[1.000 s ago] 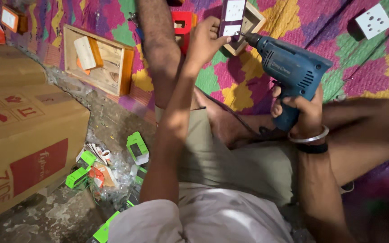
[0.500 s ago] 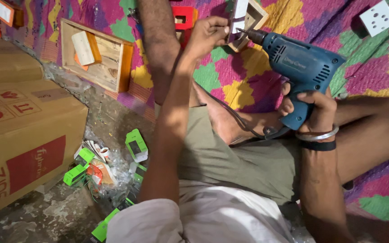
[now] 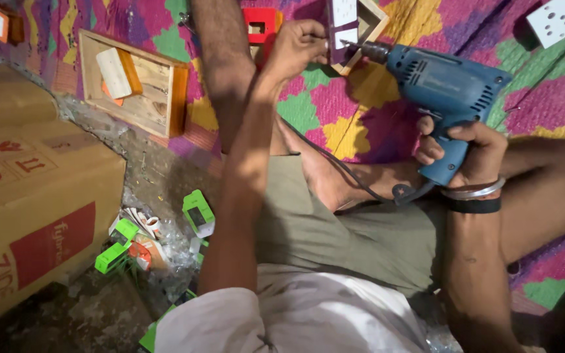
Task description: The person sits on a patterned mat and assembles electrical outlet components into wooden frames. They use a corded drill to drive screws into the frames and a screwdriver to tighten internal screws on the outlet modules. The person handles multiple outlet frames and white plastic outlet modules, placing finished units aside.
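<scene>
My right hand (image 3: 465, 147) grips the handle of a blue electric drill (image 3: 443, 88), whose chuck and bit point left at a small wooden box with a purple plate and white switch parts (image 3: 354, 26). My left hand (image 3: 299, 46) is stretched forward with its fingers pinched at the near edge of that box, right beside the drill bit. The drill's black cord (image 3: 354, 180) runs down across my leg. Whether something small is held in the pinched fingers cannot be seen.
A shallow wooden tray (image 3: 135, 82) holding a white and orange block lies at the left on the colourful mat. A large cardboard box (image 3: 31, 202) stands at the left. Green and white small packs (image 3: 197, 212) and wrappers litter the ground. A white socket plate (image 3: 554, 19) lies top right.
The view has shifted slightly; the drill and both hands stay at the wooden box, with the bit held against it.
</scene>
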